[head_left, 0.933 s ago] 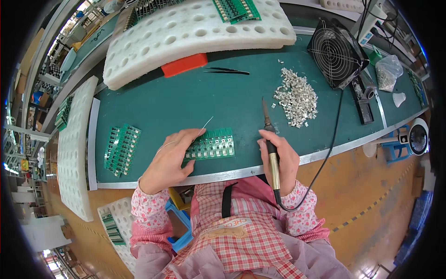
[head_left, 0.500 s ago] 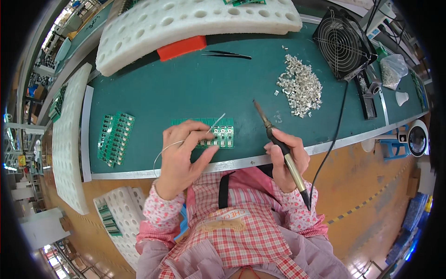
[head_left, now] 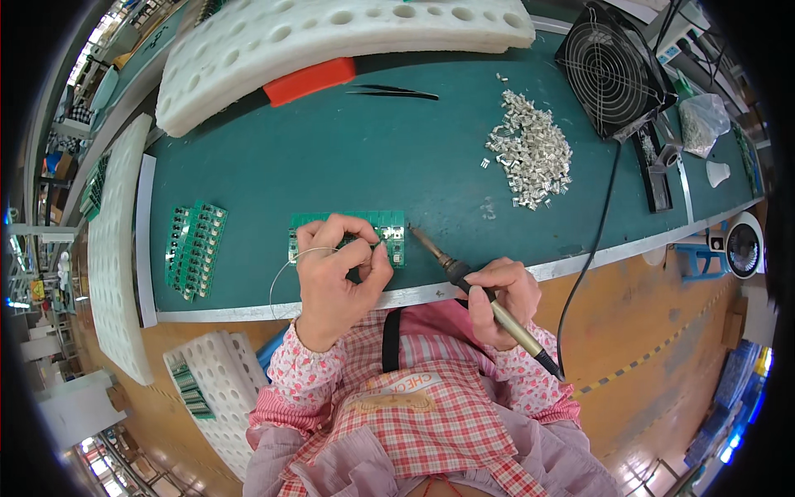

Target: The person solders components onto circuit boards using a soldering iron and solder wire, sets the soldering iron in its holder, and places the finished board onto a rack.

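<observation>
**Solder feed at the board, iron poised beside it**

Green circuit board panel [head_left: 348, 236] lay flat on the green surface [head_left: 331, 149], near the front edge, right in front of me. My left hand [head_left: 335, 273] sat on top of it, grip pinched on a thin solder wire [head_left: 286, 265] that looped out to the left and back round; the wire's end pointed at the panel's right end. My right hand [head_left: 501, 298] was clenched around the soldering iron [head_left: 464, 277] handle, pen style, tip angled up-left and sitting just beside the panel's right edge, apart from it as far as I could tell. Cord [head_left: 592, 240] ran from the handle's rear up toward the fan.

My read on doing this joint well: tip to pad and lead first, then feed wire into the joint, not onto the tip. Left hand should keep the panel pinned so it didn't skate. Keep the cord slack off the work.

Further out: a second green panel [head_left: 195, 248] well to the left, a pile of small metal parts [head_left: 530, 149] to the upper right, black tweezers [head_left: 393, 91] and a red flat block [head_left: 310, 80] at the back, white foam trays [head_left: 331, 29] behind those, black fan [head_left: 613, 66] far right.
</observation>
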`<state>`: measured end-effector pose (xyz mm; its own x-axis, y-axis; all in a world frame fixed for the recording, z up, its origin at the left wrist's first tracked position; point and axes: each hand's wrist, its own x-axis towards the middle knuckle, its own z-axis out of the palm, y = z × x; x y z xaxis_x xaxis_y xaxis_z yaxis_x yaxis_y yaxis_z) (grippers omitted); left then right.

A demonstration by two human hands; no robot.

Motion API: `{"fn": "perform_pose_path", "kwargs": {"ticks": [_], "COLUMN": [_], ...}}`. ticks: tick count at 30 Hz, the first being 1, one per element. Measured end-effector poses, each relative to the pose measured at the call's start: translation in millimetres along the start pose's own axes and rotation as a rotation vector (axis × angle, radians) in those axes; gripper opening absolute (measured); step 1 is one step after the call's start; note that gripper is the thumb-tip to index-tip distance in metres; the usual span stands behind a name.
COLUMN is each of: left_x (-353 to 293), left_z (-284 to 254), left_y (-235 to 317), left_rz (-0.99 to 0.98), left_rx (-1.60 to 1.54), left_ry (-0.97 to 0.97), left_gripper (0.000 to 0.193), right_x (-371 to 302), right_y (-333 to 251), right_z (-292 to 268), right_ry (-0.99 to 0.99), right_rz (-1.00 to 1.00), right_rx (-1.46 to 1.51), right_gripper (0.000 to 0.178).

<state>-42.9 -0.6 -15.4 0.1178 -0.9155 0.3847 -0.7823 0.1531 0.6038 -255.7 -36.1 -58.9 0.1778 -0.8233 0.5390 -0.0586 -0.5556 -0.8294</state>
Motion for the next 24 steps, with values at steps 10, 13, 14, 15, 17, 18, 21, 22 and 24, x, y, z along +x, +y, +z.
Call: {"fn": "perform_pose_path", "kwargs": {"ticks": [10, 13, 14, 15, 17, 18, 21, 22, 24], "left_x": [3.6, 4.5, 5.1, 5.3, 5.3, 5.1, 4.8, 4.7, 4.7], "left_z": [2.0, 2.3, 2.7, 3.6, 5.4, 5.8, 6.5, 6.9, 7.2], "left_y": [-0.5, -0.5, -0.3, -0.5, -1.2, -1.6, -2.6, -2.9, -3.0], "left_rz": [0.011, 0.033, 0.039, 0.04, 0.046, 0.046, 0.041, 0.046, 0.051], "left_rx": [-0.004, -0.01, -0.007, -0.008, 0.0, -0.001, -0.001, 0.002, 0.003], "left_ry": [-0.015, -0.013, -0.015, -0.016, -0.009, -0.009, -0.018, -0.017, -0.017], "left_gripper": [0.024, 0.024, 0.024, 0.024, 0.024, 0.024, 0.023, 0.023, 0.023], "right_x": [12.1, 13.1, 13.2, 13.5, 14.1, 14.0, 14.7, 15.1, 15.3], "right_y": [-2.7, -3.3, -3.3, -3.2, -3.0, -3.0, -4.2, -5.0, -5.4], "right_z": [-2.6, -3.1, -3.1, -3.0, -2.9, -3.2, -4.4, -4.5, -4.6], "right_ry": [-0.122, -0.131, -0.135, -0.135, -0.136, -0.136, -0.165, -0.171, -0.178], "right_rz": [-0.127, -0.132, -0.131, -0.131, -0.142, -0.142, -0.133, -0.132, -0.13], "right_rx": [-0.107, -0.112, -0.114, -0.114, -0.113, -0.114, -0.121, -0.116, -0.113], "right_gripper": [0.013, 0.013, 0.013, 0.013, 0.014, 0.014, 0.015, 0.016, 0.016]}}
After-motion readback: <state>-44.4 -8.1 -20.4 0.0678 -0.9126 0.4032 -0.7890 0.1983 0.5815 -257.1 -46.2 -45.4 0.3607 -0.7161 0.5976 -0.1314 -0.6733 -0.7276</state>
